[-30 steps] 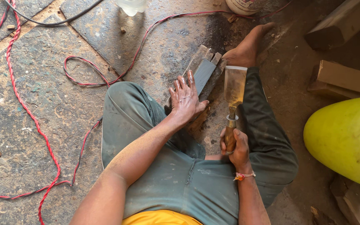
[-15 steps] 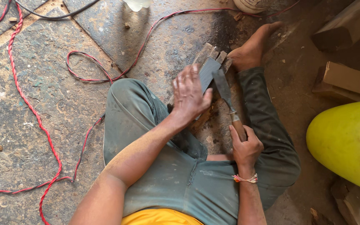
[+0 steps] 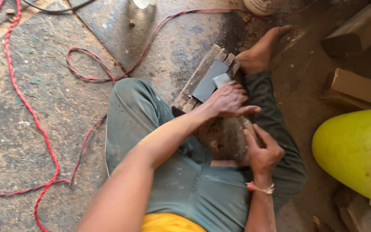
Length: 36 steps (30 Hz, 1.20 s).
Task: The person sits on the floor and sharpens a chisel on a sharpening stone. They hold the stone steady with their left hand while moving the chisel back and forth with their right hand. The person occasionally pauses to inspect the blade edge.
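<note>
Your left hand (image 3: pixel 227 101) presses flat, fingers spread, on the blade (image 3: pixel 222 80) over the dark stone (image 3: pixel 207 81); your right hand (image 3: pixel 260 150), just behind, closes round the handle.

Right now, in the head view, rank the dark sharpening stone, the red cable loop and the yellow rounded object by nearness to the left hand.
From the left hand:
1. Dark sharpening stone, just above it.
2. Yellow rounded object, far right.
3. Red cable loop, far left; close to 2, hard to call.

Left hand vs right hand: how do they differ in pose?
The left hand lies palm-down, fingers spread, pressing the metal blade onto the dark grey rectangular sharpening stone. The right hand sits nearer the body, curled around the tool's handle, and wears a wrist thread. Both grip one tool.
</note>
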Tool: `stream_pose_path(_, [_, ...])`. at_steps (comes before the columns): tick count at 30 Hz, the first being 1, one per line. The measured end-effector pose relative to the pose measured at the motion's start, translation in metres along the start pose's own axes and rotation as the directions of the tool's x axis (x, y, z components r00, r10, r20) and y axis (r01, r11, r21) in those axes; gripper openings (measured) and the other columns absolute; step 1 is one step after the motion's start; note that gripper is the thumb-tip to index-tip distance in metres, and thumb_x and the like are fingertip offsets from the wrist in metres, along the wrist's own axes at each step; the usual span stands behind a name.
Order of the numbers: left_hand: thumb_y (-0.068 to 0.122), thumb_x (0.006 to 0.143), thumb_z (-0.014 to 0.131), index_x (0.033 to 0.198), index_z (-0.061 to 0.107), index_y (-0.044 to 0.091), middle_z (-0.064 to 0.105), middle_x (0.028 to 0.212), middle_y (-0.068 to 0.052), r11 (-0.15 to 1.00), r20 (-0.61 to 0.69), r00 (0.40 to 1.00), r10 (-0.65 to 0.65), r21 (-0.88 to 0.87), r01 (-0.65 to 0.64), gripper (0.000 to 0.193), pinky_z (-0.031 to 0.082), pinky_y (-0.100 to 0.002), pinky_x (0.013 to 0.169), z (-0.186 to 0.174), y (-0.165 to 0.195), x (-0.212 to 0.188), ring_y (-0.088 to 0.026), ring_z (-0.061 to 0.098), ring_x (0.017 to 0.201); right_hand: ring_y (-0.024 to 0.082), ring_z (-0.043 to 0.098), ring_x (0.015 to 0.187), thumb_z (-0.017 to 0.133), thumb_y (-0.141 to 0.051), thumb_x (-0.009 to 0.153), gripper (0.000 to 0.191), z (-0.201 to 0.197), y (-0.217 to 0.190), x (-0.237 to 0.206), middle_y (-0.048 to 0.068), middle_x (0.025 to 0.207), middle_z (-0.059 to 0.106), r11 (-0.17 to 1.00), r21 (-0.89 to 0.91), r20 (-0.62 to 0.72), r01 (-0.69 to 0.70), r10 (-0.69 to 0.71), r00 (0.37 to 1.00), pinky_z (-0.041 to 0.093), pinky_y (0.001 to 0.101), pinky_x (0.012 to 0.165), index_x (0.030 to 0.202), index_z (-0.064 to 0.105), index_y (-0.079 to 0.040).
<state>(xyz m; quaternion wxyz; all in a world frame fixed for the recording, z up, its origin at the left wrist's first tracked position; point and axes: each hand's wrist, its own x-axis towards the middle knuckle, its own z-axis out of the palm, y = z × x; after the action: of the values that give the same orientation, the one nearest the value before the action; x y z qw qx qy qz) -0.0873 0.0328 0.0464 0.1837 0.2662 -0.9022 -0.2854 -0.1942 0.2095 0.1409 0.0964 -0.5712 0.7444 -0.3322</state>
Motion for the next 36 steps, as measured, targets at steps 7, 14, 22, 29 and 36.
stream_pose_path(7, [0.053, 0.096, 0.061, 0.07, 0.073, 0.011, 0.062, 0.063, -0.012, 0.954, -0.27, 0.935, 0.229, 0.251, -0.161, 0.05, 0.048, -0.047, 0.078, 0.025, 0.004, -0.065, -0.031, 0.06, 0.071, 0.021, 0.075, 0.073, 0.081, -0.016, 0.09, 0.018, 0.0, -0.031, -0.041, 0.016, 0.086, 0.073, 0.998, -0.053, 0.005, 0.033, -0.033, 0.999, 0.061, 0.0393, 0.094, 0.101, 0.078, -0.003])
stream_pose_path(14, [0.047, 0.1, 0.068, 0.094, 0.08, 0.018, 0.062, 0.069, -0.012, 0.951, -0.484, 0.848, 0.216, 0.3, -0.071, 0.032, 0.047, -0.05, 0.074, 0.047, -0.028, 0.046, -0.034, 0.062, 0.074, 0.018, 0.074, 0.083, 0.083, -0.019, 0.095, 0.027, -0.01, 0.033, 0.07, 0.017, 0.101, 0.076, 0.991, 0.034, 0.126, 0.13, -0.133, 0.983, 0.056, 0.0322, 0.075, 0.114, 0.076, 0.0])
stream_pose_path(22, [0.061, 0.055, 0.082, 0.109, 0.067, 0.002, 0.066, 0.101, -0.018, 0.974, 0.047, 0.973, 0.226, 0.018, -0.227, 0.081, 0.043, -0.05, 0.087, 0.008, 0.0, -0.077, -0.035, 0.059, 0.101, 0.023, 0.076, 0.087, 0.083, -0.02, 0.086, 0.026, -0.013, 0.002, -0.023, 0.015, 0.099, 0.076, 0.982, -0.04, 0.124, 0.185, -0.179, 0.976, 0.058, 0.0336, 0.078, 0.104, 0.077, -0.002])
stream_pose_path(29, [0.033, 0.08, 0.077, 0.105, 0.067, 0.009, 0.068, 0.104, -0.011, 0.988, -0.213, 0.976, 0.043, 0.156, -0.009, 0.036, 0.047, -0.043, 0.094, 0.056, -0.055, 0.067, -0.031, 0.062, 0.102, 0.022, 0.076, 0.084, 0.082, -0.02, 0.096, 0.023, -0.024, 0.036, 0.098, 0.016, 0.098, 0.076, 0.98, -0.054, 0.256, 0.191, -0.171, 0.951, 0.056, 0.0334, 0.071, 0.108, 0.077, -0.001])
stream_pose_path(36, [0.021, 0.062, 0.069, 0.084, 0.072, 0.011, 0.068, 0.083, -0.009, 0.994, -0.055, 0.998, 0.04, 0.105, -0.035, 0.024, 0.049, -0.044, 0.086, 0.03, 0.002, -0.062, -0.029, 0.064, 0.089, 0.022, 0.074, 0.079, 0.079, -0.019, 0.09, 0.021, -0.014, -0.038, -0.013, 0.014, 0.089, 0.076, 0.996, -0.071, 0.169, 0.046, -0.033, 0.985, 0.056, 0.0334, 0.072, 0.102, 0.078, -0.002])
